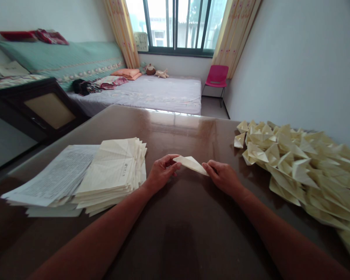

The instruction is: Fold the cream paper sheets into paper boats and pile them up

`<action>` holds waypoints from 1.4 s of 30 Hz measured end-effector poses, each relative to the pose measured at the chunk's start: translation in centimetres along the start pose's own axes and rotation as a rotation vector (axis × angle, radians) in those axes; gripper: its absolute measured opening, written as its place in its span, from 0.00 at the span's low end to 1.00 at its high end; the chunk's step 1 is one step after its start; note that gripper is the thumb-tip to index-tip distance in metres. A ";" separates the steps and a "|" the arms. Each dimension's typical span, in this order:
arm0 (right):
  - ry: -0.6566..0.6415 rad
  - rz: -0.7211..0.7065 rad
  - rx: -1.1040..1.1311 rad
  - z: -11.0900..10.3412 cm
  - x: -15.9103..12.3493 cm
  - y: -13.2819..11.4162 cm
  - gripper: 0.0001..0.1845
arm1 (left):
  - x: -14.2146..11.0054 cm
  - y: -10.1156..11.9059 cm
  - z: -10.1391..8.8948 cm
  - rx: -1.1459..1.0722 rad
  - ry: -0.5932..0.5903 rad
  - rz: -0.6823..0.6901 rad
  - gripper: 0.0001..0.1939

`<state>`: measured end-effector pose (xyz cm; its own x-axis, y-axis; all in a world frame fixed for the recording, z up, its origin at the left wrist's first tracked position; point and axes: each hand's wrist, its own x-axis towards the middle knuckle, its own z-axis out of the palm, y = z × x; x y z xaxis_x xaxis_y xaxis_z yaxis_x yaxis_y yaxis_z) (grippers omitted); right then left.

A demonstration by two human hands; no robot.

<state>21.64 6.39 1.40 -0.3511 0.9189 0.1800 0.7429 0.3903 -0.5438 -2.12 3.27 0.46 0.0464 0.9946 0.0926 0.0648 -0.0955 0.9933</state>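
Observation:
A folded piece of cream paper (191, 165), narrow with a raised peak at its top, is held between my two hands above the table. The thumb and index finger of my left hand (163, 171) close on its left tip. At the other end, my right hand (223, 175) pinches the lower right corner between thumb and curled fingers. To the left lies a stack of cream paper sheets (107, 167) with crease lines and a small printed mark. Many folded paper boats (297, 167) are heaped on the right.
Printed white sheets (61, 175) lie beside the cream stack on the glossy brown table (175, 132). Beyond the table's far edge is a bed (169, 91), with a pink chair (217, 76) near the window. A dark cabinet (46, 111) stands at the left.

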 end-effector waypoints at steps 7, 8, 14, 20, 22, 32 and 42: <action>-0.079 -0.343 0.161 -0.3 -0.3 -1.2 0.37 | -1.0 0.9 0.7 0.121 -0.166 -0.021 0.20; -0.141 -0.348 0.213 -0.1 -0.4 -1.2 0.38 | -1.1 1.1 0.8 0.130 -0.186 -0.018 0.19; -0.352 -0.187 0.522 0.1 -0.5 -1.3 0.27 | -1.6 1.8 1.1 0.121 -0.221 -0.017 0.18; -0.400 -0.136 0.600 -0.4 -0.4 -1.7 0.24 | -1.6 1.9 1.5 0.157 -0.231 0.019 0.18; -0.367 -0.147 0.567 -0.2 -0.5 -1.7 0.24 | -1.7 1.9 1.7 0.180 -0.214 0.040 0.17; 0.103 -0.333 -0.197 0.7 -1.7 -3.4 0.17 | -2.9 1.5 3.6 0.404 -0.050 0.105 0.15; 0.066 -0.352 0.024 2.0 -2.0 -4.0 0.22 | -2.7 1.0 4.2 0.560 -0.011 0.125 0.20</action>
<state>18.23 2.85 1.57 -0.5453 0.7302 0.4117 0.5688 0.6831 -0.4581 2.01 0.32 0.87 0.0978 0.9742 0.2036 0.5760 -0.2222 0.7866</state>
